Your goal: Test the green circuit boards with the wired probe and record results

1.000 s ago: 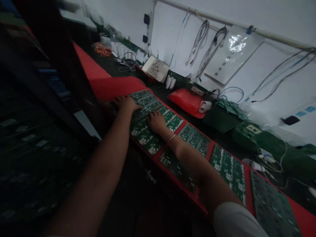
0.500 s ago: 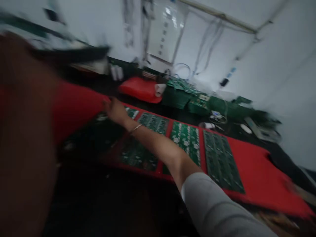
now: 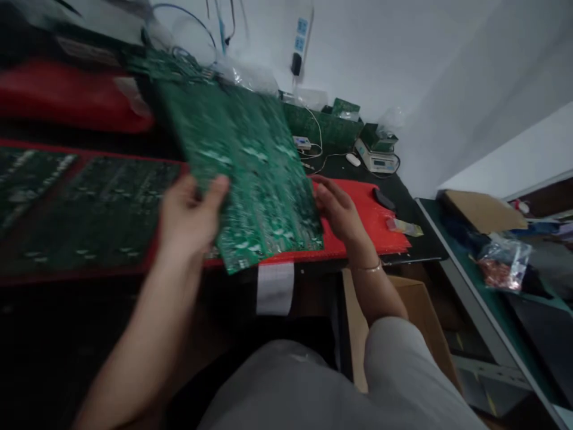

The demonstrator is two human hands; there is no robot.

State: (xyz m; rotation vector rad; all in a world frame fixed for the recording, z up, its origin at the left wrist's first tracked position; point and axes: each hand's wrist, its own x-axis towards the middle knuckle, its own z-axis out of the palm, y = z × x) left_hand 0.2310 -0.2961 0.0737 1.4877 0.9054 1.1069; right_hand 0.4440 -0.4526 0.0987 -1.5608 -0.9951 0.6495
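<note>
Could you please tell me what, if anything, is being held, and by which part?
A green circuit board: the left hand grips its left edge; the right hand is at its right edge.

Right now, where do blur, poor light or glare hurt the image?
Head view: blur smears the green circuit board in the left hand and the boards lying at left, so fine traces can't be read; head view: lower left sinks to near black; head view: small glints on the clear bag at right; head view: the scale looks clearer.
</note>
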